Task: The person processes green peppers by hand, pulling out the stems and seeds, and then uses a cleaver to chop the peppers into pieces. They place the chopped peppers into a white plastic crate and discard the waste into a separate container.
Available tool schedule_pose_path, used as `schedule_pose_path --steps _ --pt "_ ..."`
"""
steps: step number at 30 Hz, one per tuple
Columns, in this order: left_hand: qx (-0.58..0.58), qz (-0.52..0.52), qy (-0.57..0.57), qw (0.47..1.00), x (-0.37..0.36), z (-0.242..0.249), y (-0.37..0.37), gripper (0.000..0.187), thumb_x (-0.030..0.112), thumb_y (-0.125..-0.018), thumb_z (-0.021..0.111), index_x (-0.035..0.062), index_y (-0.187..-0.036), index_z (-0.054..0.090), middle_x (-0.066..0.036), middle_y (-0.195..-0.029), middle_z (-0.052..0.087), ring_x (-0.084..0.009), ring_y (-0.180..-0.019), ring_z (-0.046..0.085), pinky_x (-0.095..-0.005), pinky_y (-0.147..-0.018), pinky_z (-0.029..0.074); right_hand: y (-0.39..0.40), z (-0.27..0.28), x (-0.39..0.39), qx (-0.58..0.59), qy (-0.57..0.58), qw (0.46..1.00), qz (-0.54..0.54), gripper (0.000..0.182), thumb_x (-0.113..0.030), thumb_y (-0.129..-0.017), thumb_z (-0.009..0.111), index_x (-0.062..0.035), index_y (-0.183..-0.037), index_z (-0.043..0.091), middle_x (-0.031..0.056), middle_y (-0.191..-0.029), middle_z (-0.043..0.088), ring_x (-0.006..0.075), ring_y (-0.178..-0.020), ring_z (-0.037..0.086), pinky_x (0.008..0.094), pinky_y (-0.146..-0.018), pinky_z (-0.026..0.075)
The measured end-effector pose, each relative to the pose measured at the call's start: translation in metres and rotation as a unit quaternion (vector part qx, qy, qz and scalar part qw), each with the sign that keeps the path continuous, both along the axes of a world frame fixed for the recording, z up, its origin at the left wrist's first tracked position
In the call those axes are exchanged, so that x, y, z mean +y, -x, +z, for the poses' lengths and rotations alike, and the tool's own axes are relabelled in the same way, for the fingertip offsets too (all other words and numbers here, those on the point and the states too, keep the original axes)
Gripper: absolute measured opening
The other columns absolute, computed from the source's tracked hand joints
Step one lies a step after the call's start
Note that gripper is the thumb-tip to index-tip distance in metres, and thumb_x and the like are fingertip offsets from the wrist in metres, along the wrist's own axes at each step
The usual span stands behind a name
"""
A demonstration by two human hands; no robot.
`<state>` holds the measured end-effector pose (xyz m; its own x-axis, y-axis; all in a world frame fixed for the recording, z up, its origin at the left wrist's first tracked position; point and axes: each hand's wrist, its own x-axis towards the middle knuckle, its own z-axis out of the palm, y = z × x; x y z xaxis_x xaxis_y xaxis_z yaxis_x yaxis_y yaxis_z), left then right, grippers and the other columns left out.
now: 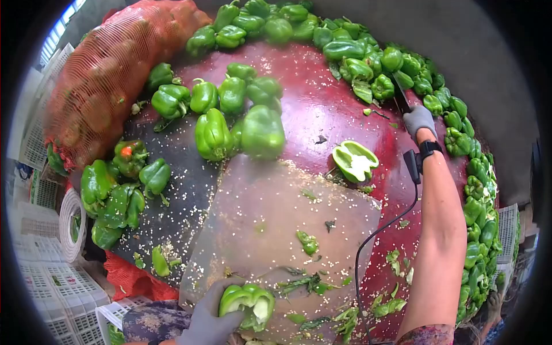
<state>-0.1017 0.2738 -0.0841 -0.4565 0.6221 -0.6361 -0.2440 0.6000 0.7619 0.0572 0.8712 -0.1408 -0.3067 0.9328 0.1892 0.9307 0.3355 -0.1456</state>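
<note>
Holding a cut pepper (pixel 248 303) at the bottom middle of the frame, the left hand (pixel 208 322) wears a grey glove and has its fingers curled round the pepper's left side, so it's a closed grip with the pale inside of the pepper facing up. That pepper sits right at the near edge of the cutting board (pixel 270 224), which is a cloudy sheet covered in seeds and green scraps. Right hand (pixel 418 119), also grey-gloved, is way up at the upper right, arm stretched out across the red table (pixel 322 103). It's wrapped round a knife (pixel 401 98), dark blade poking up toward the pile of peppers (pixel 368 63) along the far edge. There's a black strap on that wrist (pixel 428 148) with a cable (pixel 374 247) trailing down the frame toward the bottom. Another pepper half (pixel 355 160) lies open side up on the table just past the board's upper right corner, well apart from both hands. More whole peppers sit bunched in the middle top (pixel 230 115) and at the left (pixel 115 195) on a dark mat (pixel 178 190). Big red mesh sack (pixel 109 75) is in the upper left, white crates (pixel 46 287) at lower left.
</note>
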Motion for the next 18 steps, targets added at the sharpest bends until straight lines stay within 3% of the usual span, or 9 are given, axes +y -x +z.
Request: schedule_pose_path --steps 1,4,6,8,11,12,15,17,18 --pt "-0.004 -0.002 0.002 1.000 -0.001 -0.001 0.001 0.064 0.014 -0.083 0.072 0.0026 -0.141 0.048 -0.014 -0.131 0.056 -0.0232 -0.118 0.055 -0.0341 -0.099 0.046 0.007 -0.005 0.001 -0.046 -0.072 0.994 0.071 0.023 -0.014 -0.082 0.059 -0.0009 -0.098 0.069 0.0175 -0.072 0.065 0.0244 -0.068 0.068 0.0390 -0.067 0.055" --pt "0.031 -0.034 0.007 0.999 -0.004 -0.003 0.003 0.062 0.011 -0.083 0.072 0.0023 -0.140 0.048 -0.013 -0.131 0.055 -0.0225 -0.118 0.055 -0.0343 -0.099 0.046 0.017 0.011 -0.026 -0.011 0.065 0.991 0.114 0.026 -0.014 -0.082 0.063 -0.0062 -0.106 0.070 0.0217 -0.095 0.069 0.0390 -0.092 0.068 0.0422 -0.082 0.054" --pt "0.031 -0.032 -0.022 0.999 -0.006 -0.002 0.003 0.061 0.009 -0.083 0.072 0.0026 -0.140 0.049 -0.013 -0.132 0.056 -0.0222 -0.118 0.055 -0.0345 -0.099 0.046 0.006 0.015 -0.055 0.036 0.080 0.957 0.276 0.023 -0.009 -0.082 0.065 -0.0063 -0.105 0.069 0.0218 -0.094 0.068 0.0397 -0.088 0.067 0.0433 -0.080 0.054" --pt "0.014 -0.024 -0.034 0.999 -0.007 0.002 0.003 0.060 0.008 -0.084 0.071 0.0030 -0.140 0.049 -0.013 -0.132 0.056 -0.0220 -0.118 0.056 -0.0347 -0.099 0.046 -0.005 0.012 -0.092 0.009 -0.036 0.900 0.434 0.025 -0.007 -0.083 0.066 -0.0108 -0.107 0.069 0.0182 -0.094 0.067 0.0380 -0.084 0.066 0.0420 -0.077 0.055" --pt "-0.009 -0.010 -0.033 0.999 -0.012 0.005 0.006 0.059 0.007 -0.084 0.070 0.0038 -0.139 0.049 -0.012 -0.133 0.057 -0.0215 -0.118 0.056 -0.0347 -0.099 0.047 -0.009 0.016 -0.145 0.071 0.028 0.931 0.357 0.024 -0.010 -0.085 0.067 -0.0122 -0.108 0.069 0.0153 -0.095 0.068 0.0345 -0.088 0.067 0.0383 -0.076 0.056" --pt "0.000 -0.013 -0.038 0.999 -0.016 0.003 0.007 0.059 0.007 -0.084 0.070 0.0040 -0.139 0.049 -0.012 -0.133 0.057 -0.0213 -0.118 0.056 -0.0346 -0.099 0.047 -0.010 0.006 -0.139 0.160 -0.035 0.914 0.373 0.026 -0.009 -0.087 0.066 -0.0133 -0.112 0.069 0.0154 -0.101 0.070 0.0347 -0.093 0.067 0.0380 -0.079 0.055" --pt "0.033 -0.023 -0.050 0.998 -0.021 -0.001 0.010 0.059 0.007 -0.084 0.070 0.0047 -0.139 0.050 -0.012 -0.132 0.057 -0.0205 -0.117 0.056 -0.0340 -0.099 0.047 0.010 -0.007 -0.078 0.206 -0.210 0.924 0.244 0.029 -0.013 -0.089 0.064 -0.0077 -0.117 0.068 0.0190 -0.106 0.069 0.0328 -0.093 0.069 0.0381 -0.079 0.053" --pt "0.032 -0.025 -0.040 0.998 -0.020 0.001 0.014 0.059 0.008 -0.084 0.070 0.0049 -0.140 0.050 -0.011 -0.131 0.058 -0.0201 -0.116 0.056 -0.0337 -0.098 0.047 0.039 0.021 -0.045 0.106 -0.158 0.980 0.055 0.033 -0.019 -0.089 0.061 -0.0041 -0.117 0.067 0.0209 -0.105 0.070 0.0337 -0.098 0.069 0.0392 -0.083 0.054" --pt "0.021 -0.017 -0.023 0.999 -0.018 0.006 0.016 0.059 0.009 -0.085 0.071 0.0049 -0.140 0.050 -0.011 -0.130 0.058 -0.0200 -0.116 0.056 -0.0335 -0.098 0.047 0.051 0.033 -0.033 0.091 -0.126 0.987 0.036 0.034 -0.021 -0.087 0.060 -0.0024 -0.115 0.067 0.0219 -0.104 0.070 0.0354 -0.099 0.068 0.0404 -0.085 0.053"
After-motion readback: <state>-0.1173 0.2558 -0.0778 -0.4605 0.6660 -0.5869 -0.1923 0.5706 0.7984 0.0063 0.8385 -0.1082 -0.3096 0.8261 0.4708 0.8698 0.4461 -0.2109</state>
